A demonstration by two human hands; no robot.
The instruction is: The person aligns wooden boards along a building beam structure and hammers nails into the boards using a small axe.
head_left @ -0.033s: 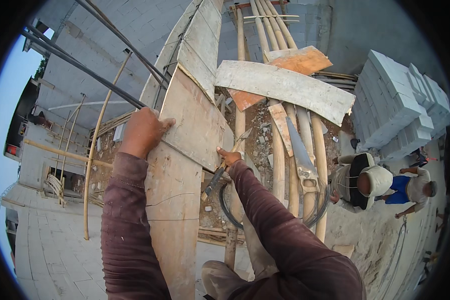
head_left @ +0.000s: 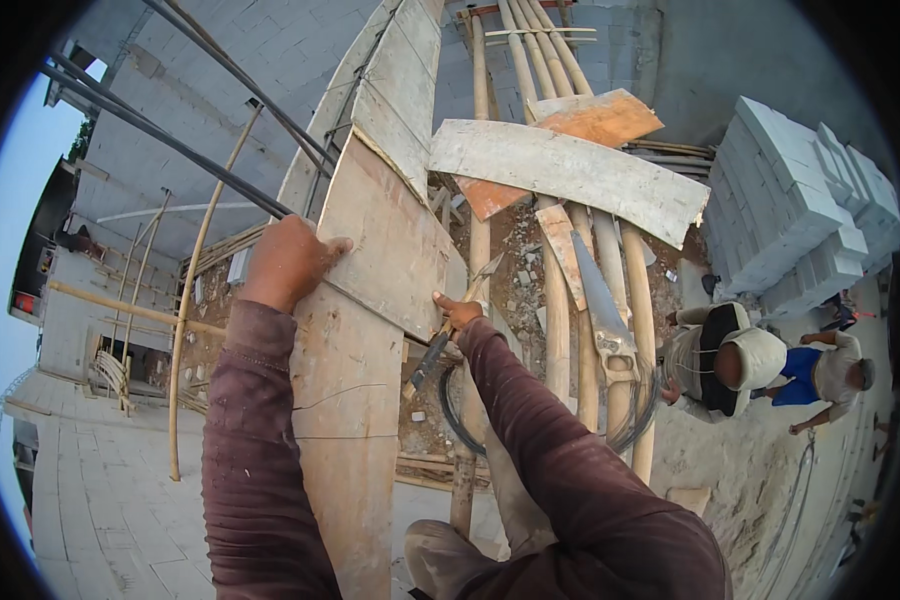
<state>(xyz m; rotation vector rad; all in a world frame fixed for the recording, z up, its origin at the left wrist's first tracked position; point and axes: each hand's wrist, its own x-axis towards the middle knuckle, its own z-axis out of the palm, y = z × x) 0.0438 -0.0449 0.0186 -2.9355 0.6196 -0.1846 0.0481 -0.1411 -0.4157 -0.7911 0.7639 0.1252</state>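
Left hand (head_left: 290, 262) grips, right hand (head_left: 460, 314) touches a plywood board (head_left: 390, 235) lapping a longer panel (head_left: 345, 395), seemingly to steady it.
The right hand's hold is unclear beside a dark tool (head_left: 429, 363); beyond, a handsaw (head_left: 598, 296) lies on bamboo poles (head_left: 557, 350).

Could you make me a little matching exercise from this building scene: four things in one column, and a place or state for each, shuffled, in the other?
Column one
1. Hand saw
2. Left hand
3. Pale grey blocks
4. Long whitish board

Column two
A. Stacked toward the picture's right side
B. Lying across orange-brown wood
C. At the left edge of a wooden panel
D. Handle nearer the person, blade pointing away

Right pairs: 1-D, 2-C, 3-A, 4-B
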